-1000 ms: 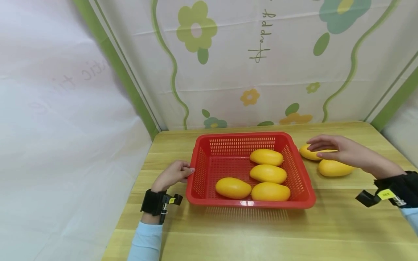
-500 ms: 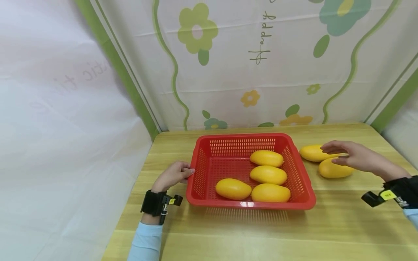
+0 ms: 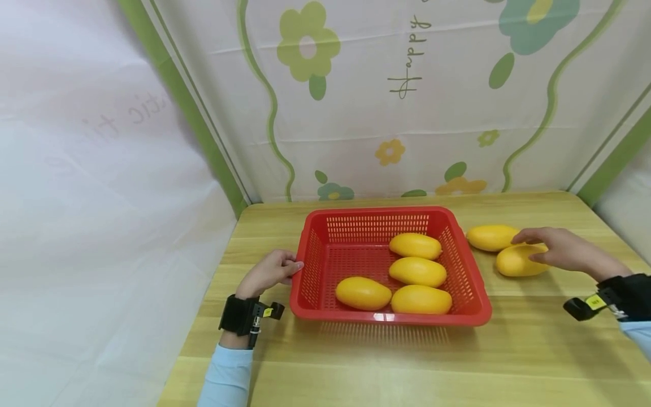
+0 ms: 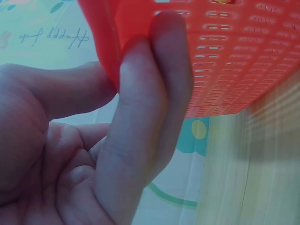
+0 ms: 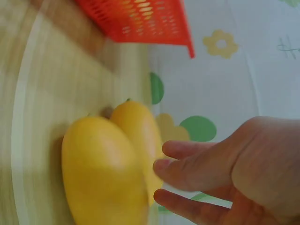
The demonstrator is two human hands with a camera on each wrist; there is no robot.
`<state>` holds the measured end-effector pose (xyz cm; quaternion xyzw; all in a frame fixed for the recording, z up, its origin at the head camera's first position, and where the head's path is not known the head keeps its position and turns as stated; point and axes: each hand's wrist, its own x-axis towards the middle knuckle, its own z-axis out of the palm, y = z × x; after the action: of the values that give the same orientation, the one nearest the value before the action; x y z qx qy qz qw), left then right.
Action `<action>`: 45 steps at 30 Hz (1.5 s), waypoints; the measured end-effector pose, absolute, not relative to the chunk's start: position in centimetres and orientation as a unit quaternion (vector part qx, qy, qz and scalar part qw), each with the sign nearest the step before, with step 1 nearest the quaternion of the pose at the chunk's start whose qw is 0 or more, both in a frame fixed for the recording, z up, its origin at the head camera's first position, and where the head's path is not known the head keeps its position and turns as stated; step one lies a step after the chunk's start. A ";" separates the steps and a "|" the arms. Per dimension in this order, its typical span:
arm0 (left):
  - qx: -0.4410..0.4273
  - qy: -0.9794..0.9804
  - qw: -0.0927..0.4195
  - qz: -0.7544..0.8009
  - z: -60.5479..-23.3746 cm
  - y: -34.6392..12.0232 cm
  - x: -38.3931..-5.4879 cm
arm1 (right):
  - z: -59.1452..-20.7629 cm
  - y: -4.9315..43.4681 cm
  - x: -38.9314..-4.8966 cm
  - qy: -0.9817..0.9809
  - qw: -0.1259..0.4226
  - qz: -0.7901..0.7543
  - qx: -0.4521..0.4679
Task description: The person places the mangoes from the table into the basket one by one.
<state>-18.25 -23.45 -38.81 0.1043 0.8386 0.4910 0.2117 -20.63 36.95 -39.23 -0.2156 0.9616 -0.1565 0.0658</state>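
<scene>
A red plastic basket [image 3: 315, 213] with slotted walls holds several yellow mangoes [image 3: 417, 272]. My left hand [image 3: 268, 272] pinches its left rim; in the left wrist view the thumb lies on one side of the rim and two fingers [image 4: 140, 93] on the other. To the right of the basket, two more mangoes lie side by side on the table: a farther one [image 3: 490, 237] and a nearer one [image 3: 519, 261]. Over the nearer mango hovers my right hand [image 3: 564, 249], fingers loosely bent and spread. In the right wrist view its fingertips look apart from both mangoes [image 5: 101, 168].
The wooden table [image 3: 407, 367] ends at a printed fabric wall [image 3: 351, 113] behind the basket. Another fabric wall [image 3: 102, 226] stands along the left side. Each wrist wears a black strap with a small camera.
My right hand has shifted right, from above the farther mango to above the nearer one, and come lower. The left hand and the basket have stayed put.
</scene>
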 end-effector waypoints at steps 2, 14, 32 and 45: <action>0.104 0.839 0.211 0.491 -38.9 -23.4 -18.2 | -39.6 37.1 -20.9 0.962 0.069 -0.155 -0.213; 0.102 0.836 0.214 0.494 -39.0 -23.4 -18.3 | -41.7 38.5 -22.2 0.954 0.060 -0.169 -0.240; 0.098 0.832 0.220 0.499 -38.9 -23.5 -18.5 | -42.1 38.8 -21.7 0.920 0.254 -0.219 -0.201; 0.090 0.836 0.216 0.496 -38.9 -23.4 -18.4 | -42.2 38.9 -20.9 0.927 0.242 -0.215 -0.189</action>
<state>-18.37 -23.40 -38.90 0.0895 0.8364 0.4957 0.2162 -20.92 38.89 -42.24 -0.1890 0.9272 -0.2147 0.2417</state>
